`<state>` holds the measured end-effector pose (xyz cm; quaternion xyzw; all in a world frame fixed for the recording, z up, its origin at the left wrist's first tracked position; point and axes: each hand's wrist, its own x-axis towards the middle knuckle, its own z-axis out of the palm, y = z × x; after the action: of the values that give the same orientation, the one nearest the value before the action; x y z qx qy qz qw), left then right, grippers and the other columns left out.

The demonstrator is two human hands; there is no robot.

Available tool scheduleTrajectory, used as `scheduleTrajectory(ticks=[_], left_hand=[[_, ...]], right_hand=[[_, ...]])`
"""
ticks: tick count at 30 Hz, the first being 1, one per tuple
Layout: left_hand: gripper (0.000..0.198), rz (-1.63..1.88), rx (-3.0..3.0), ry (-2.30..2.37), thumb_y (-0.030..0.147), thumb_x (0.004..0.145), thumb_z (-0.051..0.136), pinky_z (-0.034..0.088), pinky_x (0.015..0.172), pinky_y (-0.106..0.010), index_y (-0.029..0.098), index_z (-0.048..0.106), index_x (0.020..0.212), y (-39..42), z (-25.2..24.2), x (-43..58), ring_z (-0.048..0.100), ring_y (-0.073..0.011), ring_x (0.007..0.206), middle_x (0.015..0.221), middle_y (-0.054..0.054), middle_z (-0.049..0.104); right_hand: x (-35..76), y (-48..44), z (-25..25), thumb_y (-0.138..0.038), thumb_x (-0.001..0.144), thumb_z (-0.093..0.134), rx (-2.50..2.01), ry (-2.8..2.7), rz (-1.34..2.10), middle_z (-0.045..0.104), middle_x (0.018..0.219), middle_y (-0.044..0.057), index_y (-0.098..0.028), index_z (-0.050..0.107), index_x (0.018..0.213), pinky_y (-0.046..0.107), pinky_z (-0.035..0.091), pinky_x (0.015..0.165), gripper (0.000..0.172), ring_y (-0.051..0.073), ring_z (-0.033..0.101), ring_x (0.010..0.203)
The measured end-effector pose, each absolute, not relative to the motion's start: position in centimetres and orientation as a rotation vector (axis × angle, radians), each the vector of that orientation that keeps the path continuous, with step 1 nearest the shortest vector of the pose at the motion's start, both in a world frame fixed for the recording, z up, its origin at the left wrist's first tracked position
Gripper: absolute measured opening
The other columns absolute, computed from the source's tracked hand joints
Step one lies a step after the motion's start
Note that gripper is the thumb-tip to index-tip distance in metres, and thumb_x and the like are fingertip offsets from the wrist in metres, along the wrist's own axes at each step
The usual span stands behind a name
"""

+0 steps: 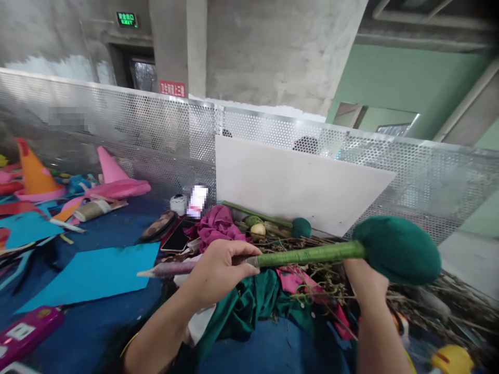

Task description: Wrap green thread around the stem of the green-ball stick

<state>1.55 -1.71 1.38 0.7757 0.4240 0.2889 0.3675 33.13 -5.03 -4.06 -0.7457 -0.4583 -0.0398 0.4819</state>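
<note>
The left hand [216, 272] is curled around the middle of a long green-and-purple wrapped stick [307, 254], thumb and forefinger on it near where the green length begins; the purple length and a bare pointed tip [146, 274] extend to that hand's left. The right hand [368, 285] is near the other end, just below a large rounded head of dark green cloth [397, 250]; its fingers are hidden behind the stick, so I cannot tell whether they grip or merely prop it. Between and below the 2 hands lies a crumpled heap of glossy dark green fabric [249, 306], with a pink fabric scrap [294, 280] beside it. Just beyond the left hand is a bunched magenta cloth [218, 226]; to its left, a flat bright blue sheet [97, 272]. Thin, dry brown twigs [440, 298] spread around the right hand. The bulky head is probably the heavy end, so if the right hand gives little support, the stick could tip or roll in the left hand's grasp. A low sideways swing might snag the head's cloth on a twig, and hard twisting by the left fingers could loosen the wrapping under them.
</note>
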Motion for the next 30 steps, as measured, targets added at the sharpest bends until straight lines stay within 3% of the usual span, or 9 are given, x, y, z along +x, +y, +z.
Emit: scheduleTrajectory(ticks=[2,4,7,10,14,18,22,26,30], left_hand=[[0.021,0.802,1.865,1.062,0.023,0.073,0.069,0.048,0.070,-0.021,0.020,0.076,0.093,-2.2,1.6,1.9,0.066,-0.0170,0.080,0.085,0.001,0.075],[0.021,0.845,1.753,1.035,0.020,0.073,0.069,0.049,0.073,-0.021,0.019,0.076,0.092,-2.6,1.7,2.1,0.067,-0.0159,0.080,0.085,0.002,0.075],[0.026,0.900,1.660,1.003,0.016,0.071,0.068,0.051,0.071,-0.020,0.017,0.076,0.096,-2.8,1.8,2.3,0.066,-0.0146,0.075,0.080,0.002,0.075],[0.029,0.947,1.628,0.977,0.013,0.070,0.067,0.052,0.071,-0.020,0.016,0.076,0.097,-2.7,1.8,2.2,0.068,-0.0158,0.077,0.078,0.002,0.074],[0.030,1.007,1.578,0.988,0.014,0.070,0.068,0.053,0.074,-0.021,0.014,0.075,0.100,-2.3,1.6,1.9,0.069,-0.0179,0.084,0.084,0.000,0.076],[0.028,1.034,1.567,0.989,0.014,0.069,0.070,0.053,0.076,-0.023,0.013,0.075,0.097,-2.1,1.3,2.0,0.069,-0.0188,0.085,0.084,-0.001,0.077],[0.021,1.038,1.539,0.942,0.014,0.069,0.068,0.054,0.072,-0.023,0.012,0.075,0.090,-1.8,0.5,2.6,0.070,-0.0197,0.084,0.084,-0.002,0.077],[0.025,1.029,1.577,0.961,0.009,0.067,0.067,0.052,0.082,-0.025,0.013,0.073,0.091,-1.7,0.0,3.3,0.069,-0.0196,0.090,0.090,-0.003,0.076],[0.040,1.040,1.554,0.962,0.006,0.065,0.070,0.052,0.082,-0.024,0.014,0.068,0.104,-2.1,-0.2,3.9,0.068,-0.0184,0.096,0.101,-0.004,0.074]], right_hand=[[30.6,-4.5,-3.9,-0.027,0.073,0.057,-1.830,-1.138,-0.115,0.060,0.060,0.013,-0.024,0.044,0.041,0.045,0.046,0.079,0.034,0.035,0.061,0.087],[27.2,-4.3,-3.7,-0.030,0.077,0.054,-1.751,-1.239,-0.027,0.064,0.067,0.012,-0.023,0.050,0.046,0.043,0.046,0.085,0.032,0.032,0.063,0.088],[21.8,-4.7,-3.9,-0.040,0.090,0.045,-1.363,-1.462,0.434,0.070,0.094,0.010,-0.020,0.070,0.082,0.038,0.045,0.096,0.033,0.026,0.062,0.103],[18.0,-5.5,-4.4,-0.047,0.088,0.056,-1.020,-1.541,0.714,0.070,0.101,0.007,-0.021,0.067,0.105,0.033,0.049,0.089,0.034,0.023,0.063,0.100],[17.4,-6.7,-4.4,-0.037,0.090,0.057,-1.081,-1.643,0.707,0.062,0.065,0.000,-0.019,0.064,0.075,0.022,0.044,0.056,0.024,0.014,0.057,0.060],[18.3,-7.7,-3.9,-0.027,0.094,0.052,-1.069,-1.543,0.279,0.057,0.074,0.003,-0.019,0.060,0.066,0.026,0.042,0.064,0.030,0.016,0.055,0.073],[17.5,-7.6,-4.2,-0.031,0.098,0.044,-0.703,-1.427,0.534,0.060,0.098,0.009,-0.021,0.063,0.072,0.034,0.047,0.075,0.034,0.025,0.057,0.100],[16.2,-7.1,-4.6,-0.039,0.099,0.040,-0.496,-1.200,0.865,0.049,0.067,0.002,-0.021,0.057,0.068,0.025,0.041,0.050,0.040,0.017,0.053,0.066],[15.9,-7.4,-5.2,-0.031,0.098,0.047,-0.657,-1.126,0.646,0.039,0.058,-0.002,-0.019,0.049,0.060,0.024,0.031,0.049,0.040,0.012,0.039,0.054]])
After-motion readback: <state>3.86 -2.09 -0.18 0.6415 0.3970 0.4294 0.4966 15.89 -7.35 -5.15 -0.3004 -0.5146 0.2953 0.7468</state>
